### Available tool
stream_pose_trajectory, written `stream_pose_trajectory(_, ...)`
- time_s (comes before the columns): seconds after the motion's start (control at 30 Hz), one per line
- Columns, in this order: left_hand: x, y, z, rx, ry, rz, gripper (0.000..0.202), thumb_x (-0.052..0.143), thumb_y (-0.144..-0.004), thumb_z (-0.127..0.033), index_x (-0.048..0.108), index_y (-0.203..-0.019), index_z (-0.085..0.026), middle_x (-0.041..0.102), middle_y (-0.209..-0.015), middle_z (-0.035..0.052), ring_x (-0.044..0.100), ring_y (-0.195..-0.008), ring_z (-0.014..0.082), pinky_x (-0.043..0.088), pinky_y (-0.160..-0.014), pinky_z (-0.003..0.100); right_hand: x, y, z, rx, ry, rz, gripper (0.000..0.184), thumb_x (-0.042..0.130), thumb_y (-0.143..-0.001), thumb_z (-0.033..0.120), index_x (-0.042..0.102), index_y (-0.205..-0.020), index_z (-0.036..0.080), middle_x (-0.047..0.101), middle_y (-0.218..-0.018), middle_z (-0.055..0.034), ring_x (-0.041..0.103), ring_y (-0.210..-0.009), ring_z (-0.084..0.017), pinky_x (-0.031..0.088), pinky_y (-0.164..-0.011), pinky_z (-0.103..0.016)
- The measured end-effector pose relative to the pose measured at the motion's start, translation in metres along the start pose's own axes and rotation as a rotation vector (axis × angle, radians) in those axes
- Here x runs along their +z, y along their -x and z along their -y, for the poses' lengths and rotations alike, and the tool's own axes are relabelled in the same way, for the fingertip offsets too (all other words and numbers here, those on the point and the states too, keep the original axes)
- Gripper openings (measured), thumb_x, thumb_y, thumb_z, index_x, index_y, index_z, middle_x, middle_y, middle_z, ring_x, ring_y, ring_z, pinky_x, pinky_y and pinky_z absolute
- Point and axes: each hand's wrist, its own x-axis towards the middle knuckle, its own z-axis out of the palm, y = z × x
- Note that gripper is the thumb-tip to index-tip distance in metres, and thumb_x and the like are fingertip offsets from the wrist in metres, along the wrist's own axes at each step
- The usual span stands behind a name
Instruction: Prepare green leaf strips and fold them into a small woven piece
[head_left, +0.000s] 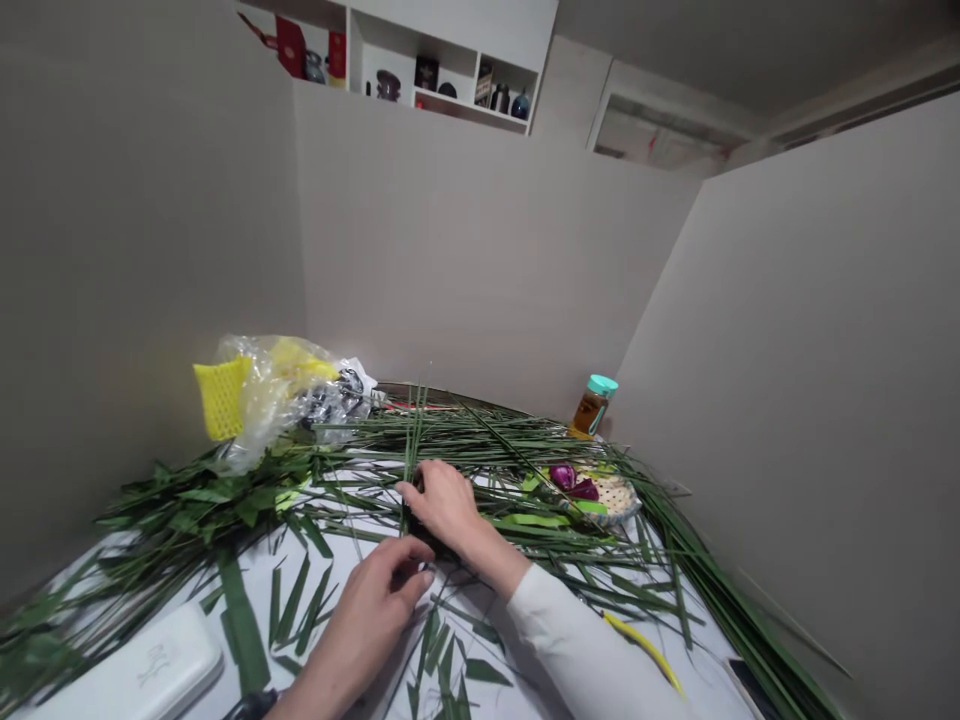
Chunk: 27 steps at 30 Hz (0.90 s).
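Note:
My right hand (448, 508) is closed around a bunch of long green leaf strips (414, 430), which stand up above its fingers. Just below it, nearer to me, my left hand (375, 605) has its thumb and fingertips curled together at the lower end of the bunch. What lies between those fingertips is too small and shadowed to make out. Short cut leaf pieces (291, 605) lie on the white tabletop (352, 550) around both hands.
Long leaves (465, 440) cover the back and right edge. A leafy pile (225, 497) and a plastic bag (281, 385) are left. At right are a woven tray (619, 497), a teal-lidded bottle (592, 408) and a yellow-handled tool (643, 648). A white case (150, 665) sits front left.

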Motion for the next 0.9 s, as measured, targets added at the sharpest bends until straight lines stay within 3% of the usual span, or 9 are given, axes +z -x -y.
stream_pose_trajectory(0.13, 0.000, 0.003, -0.008, 0.003, 0.030, -0.023, 0.012, 0.064, -0.069, -0.028, 0.073, -0.073, -0.021, 0.073, -0.080, 0.0071, 0.064, -0.080, 0.0303, 0.045, -0.077, 0.039, 0.007, -0.017, 0.003, 0.048, -0.109, -0.015, 0.022, 0.062, -0.095, 0.036, 0.066, -0.097, 0.014, 0.068, -0.096, -0.0037, 0.066, -0.086, -0.018, 0.055, -0.080, -0.038)
stream_pose_trajectory(0.3, -0.006, 0.004, -0.021, -0.025, 0.161, -0.138, 0.016, 0.064, -0.076, -0.035, 0.071, -0.076, -0.021, 0.068, -0.070, 0.0026, 0.058, -0.065, 0.0239, 0.043, -0.065, 0.034, -0.033, -0.013, 0.002, -0.027, -0.354, -0.158, 0.021, 0.055, -0.097, 0.033, 0.062, -0.088, 0.015, 0.059, -0.076, 0.0021, 0.057, -0.069, -0.013, 0.047, -0.067, -0.028)
stream_pose_trajectory(0.37, -0.008, 0.005, -0.027, -0.033, 0.238, -0.173, 0.021, 0.065, -0.078, -0.041, 0.070, -0.079, -0.020, 0.064, -0.068, 0.0010, 0.055, -0.062, 0.0211, 0.042, -0.062, 0.032, -0.052, 0.005, 0.005, -0.063, -0.456, -0.165, 0.021, 0.053, -0.094, 0.035, 0.061, -0.087, 0.017, 0.052, -0.070, 0.0047, 0.049, -0.062, -0.011, 0.041, -0.060, -0.023)
stream_pose_trajectory(0.47, -0.009, 0.011, -0.039, -0.020, 0.371, -0.147, 0.028, 0.065, -0.079, -0.046, 0.069, -0.088, -0.020, 0.064, -0.072, 0.0007, 0.055, -0.066, 0.0197, 0.044, -0.063, 0.031, -0.067, 0.050, 0.011, -0.103, -0.579, -0.047, 0.028, 0.056, -0.089, 0.044, 0.061, -0.082, 0.018, 0.047, -0.062, 0.0064, 0.040, -0.053, -0.009, 0.034, -0.051, -0.022)
stream_pose_trajectory(0.57, -0.005, 0.022, -0.051, -0.002, 0.473, -0.058, 0.030, 0.068, -0.079, -0.045, 0.069, -0.097, -0.022, 0.066, -0.077, 0.0005, 0.057, -0.071, 0.0189, 0.047, -0.067, 0.029, -0.067, 0.101, 0.012, -0.094, -0.715, 0.095, 0.027, 0.055, -0.087, 0.040, 0.066, -0.080, 0.016, 0.057, -0.068, 0.0019, 0.045, -0.058, -0.010, 0.035, -0.054, -0.022)
stream_pose_trajectory(0.67, 0.001, 0.032, -0.058, 0.000, 0.494, 0.022, 0.018, 0.073, -0.076, -0.039, 0.069, -0.082, -0.022, 0.064, -0.071, -0.0016, 0.053, -0.067, 0.0160, 0.044, -0.065, 0.026, -0.060, 0.137, 0.005, -0.005, -0.708, 0.061, 0.017, 0.064, -0.080, 0.032, 0.067, -0.075, 0.016, 0.057, -0.066, 0.0022, 0.044, -0.059, -0.010, 0.034, -0.056, -0.022)
stream_pose_trajectory(0.8, 0.010, 0.040, -0.061, -0.015, 0.455, 0.149, 0.020, 0.074, -0.077, -0.038, 0.068, -0.069, -0.020, 0.061, -0.065, -0.0011, 0.051, -0.063, 0.0154, 0.042, -0.060, 0.025, -0.052, 0.159, -0.006, 0.103, -0.793, 0.054, 0.012, 0.071, -0.071, 0.027, 0.064, -0.072, 0.017, 0.048, -0.059, 0.0062, 0.038, -0.054, -0.009, 0.031, -0.052, -0.022)
stream_pose_trajectory(0.9, 0.016, 0.042, -0.060, -0.046, 0.462, 0.207, 0.020, 0.074, -0.078, -0.037, 0.069, -0.070, -0.019, 0.061, -0.065, -0.0011, 0.050, -0.060, 0.0140, 0.042, -0.057, 0.025, -0.052, 0.164, -0.009, 0.131, -0.989, 0.102, 0.012, 0.070, -0.074, 0.028, 0.066, -0.076, 0.017, 0.057, -0.064, 0.0032, 0.046, -0.059, -0.010, 0.037, -0.057, -0.022)
